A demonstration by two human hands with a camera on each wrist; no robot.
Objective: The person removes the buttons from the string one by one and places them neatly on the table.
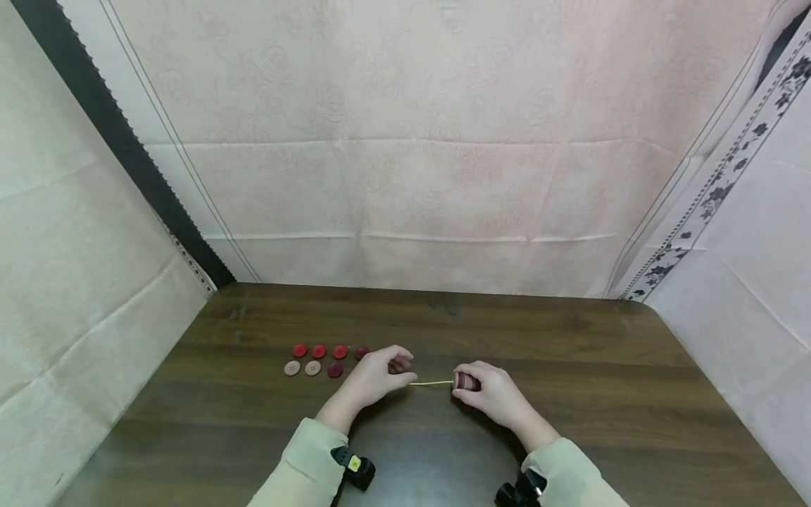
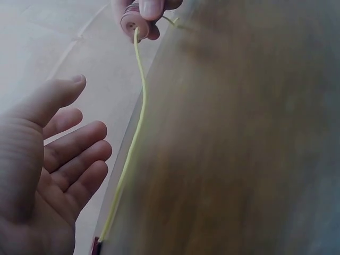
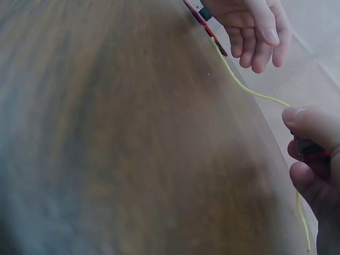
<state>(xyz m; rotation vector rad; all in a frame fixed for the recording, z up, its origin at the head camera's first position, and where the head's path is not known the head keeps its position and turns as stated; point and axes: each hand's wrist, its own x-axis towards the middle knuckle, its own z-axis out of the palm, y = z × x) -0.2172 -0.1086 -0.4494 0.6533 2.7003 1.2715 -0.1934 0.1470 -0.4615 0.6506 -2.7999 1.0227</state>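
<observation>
My right hand (image 1: 491,394) grips a short stack of buttons (image 1: 467,381), brown to dark red, between thumb and fingers. In the left wrist view, the pinkish end button (image 2: 129,24) of that stack has a yellow cord (image 2: 139,119) coming out of its hole. The cord's other end (image 3: 303,220) trails below my right hand in the right wrist view. My left hand (image 1: 380,377) is beside the cord, its fingers loosely bent and apart with nothing between them, as the left wrist view shows. Left of it lie loose buttons, including a maroon button (image 1: 361,353).
Two rows of flat buttons lie on the brown wooden table (image 1: 570,352): red buttons (image 1: 319,351) at the back, beige buttons (image 1: 312,367) and another maroon one (image 1: 335,370) in front. Pale cloth (image 1: 405,197) hangs behind the table and at both sides.
</observation>
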